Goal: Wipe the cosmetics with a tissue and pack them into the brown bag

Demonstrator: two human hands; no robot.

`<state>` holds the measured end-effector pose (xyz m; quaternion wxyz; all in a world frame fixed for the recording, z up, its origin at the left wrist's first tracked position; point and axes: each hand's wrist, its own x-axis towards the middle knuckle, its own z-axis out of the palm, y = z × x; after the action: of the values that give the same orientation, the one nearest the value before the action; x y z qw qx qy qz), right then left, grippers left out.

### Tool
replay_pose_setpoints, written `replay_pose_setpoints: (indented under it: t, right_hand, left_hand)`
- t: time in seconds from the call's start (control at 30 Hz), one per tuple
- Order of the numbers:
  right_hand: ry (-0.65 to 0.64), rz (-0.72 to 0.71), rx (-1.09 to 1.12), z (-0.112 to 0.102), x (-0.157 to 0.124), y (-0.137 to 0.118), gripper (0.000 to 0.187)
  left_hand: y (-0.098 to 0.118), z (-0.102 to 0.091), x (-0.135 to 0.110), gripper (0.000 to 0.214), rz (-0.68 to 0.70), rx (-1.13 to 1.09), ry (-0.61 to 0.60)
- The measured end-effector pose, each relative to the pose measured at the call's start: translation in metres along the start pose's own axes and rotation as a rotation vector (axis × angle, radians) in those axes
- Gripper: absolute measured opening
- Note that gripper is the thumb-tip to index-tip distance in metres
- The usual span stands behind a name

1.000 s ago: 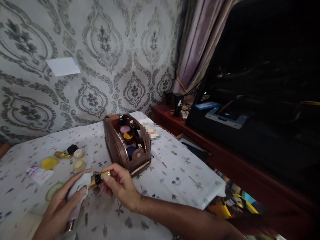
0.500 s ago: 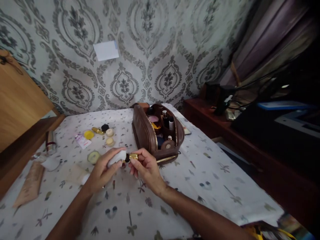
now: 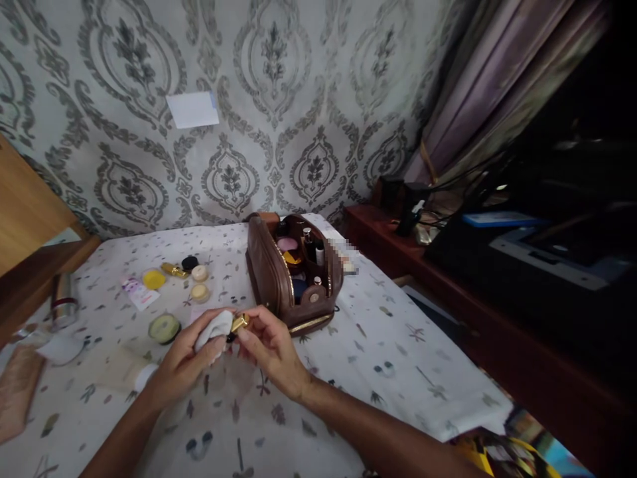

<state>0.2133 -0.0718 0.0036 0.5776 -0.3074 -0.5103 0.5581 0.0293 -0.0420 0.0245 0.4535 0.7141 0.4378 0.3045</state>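
My left hand (image 3: 192, 348) is closed around a crumpled white cloth (image 3: 215, 330), which could be a wipe. In the fingers of my right hand (image 3: 273, 348) is a small gold-and-black lipstick tube (image 3: 239, 323), its gold end tilted up. The cloth touches the dark end of the tube, partly hidden by my fingers. Just beyond my right hand stands an unzipped brown leather makeup bag (image 3: 271, 279), filled with bottles and compacts. A round green-topped jar (image 3: 164, 328) and a pale tube with a white cap (image 3: 117, 372) lie near my left hand.
Small round pots (image 3: 200, 292), a yellow disc (image 3: 154, 279), a gold tube (image 3: 174, 269) and a sachet (image 3: 138, 293) lie on the patterned cloth to the left. A beige tube (image 3: 20, 388) lies farther left. A dark red desk (image 3: 378, 232) borders the right side.
The view has swung to the right, so everything sits farther left. The gold end of the lipstick tube has tilted upward, and the cloth is bunched differently against it.
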Motion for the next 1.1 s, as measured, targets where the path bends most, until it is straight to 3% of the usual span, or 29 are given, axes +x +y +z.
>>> replay_pose_setpoints:
  t: [0.07, 0.23, 0.33, 0.53, 0.8, 1.1]
  right_hand:
    - [0.016, -0.002, -0.015, 0.000, -0.001, 0.001, 0.035]
    - [0.068, 0.001, 0.009, 0.001, -0.003, 0.004, 0.037]
    - [0.068, 0.020, 0.017, 0.001, -0.004, 0.003, 0.038]
    - [0.065, -0.036, -0.027, -0.002, -0.003, 0.003, 0.034]
    - [0.082, -0.039, -0.043, -0.001, -0.003, -0.003, 0.031]
    - [0.178, -0.020, -0.050, 0.000, -0.002, -0.005, 0.034]
  left_hand:
    - [0.000, -0.001, 0.000, 0.054, 0.011, -0.005, 0.001]
    - [0.001, -0.002, 0.001, 0.041, 0.188, 0.024, -0.012]
    - [-0.002, -0.003, 0.001, 0.044, 0.146, 0.004, -0.027]
    - [-0.011, -0.002, -0.003, 0.057, -0.064, -0.178, -0.074]
    - [0.007, 0.005, -0.005, 0.047, -0.054, -0.312, 0.058]
    - [0.010, 0.007, -0.003, 0.059, -0.108, -0.407, 0.102]
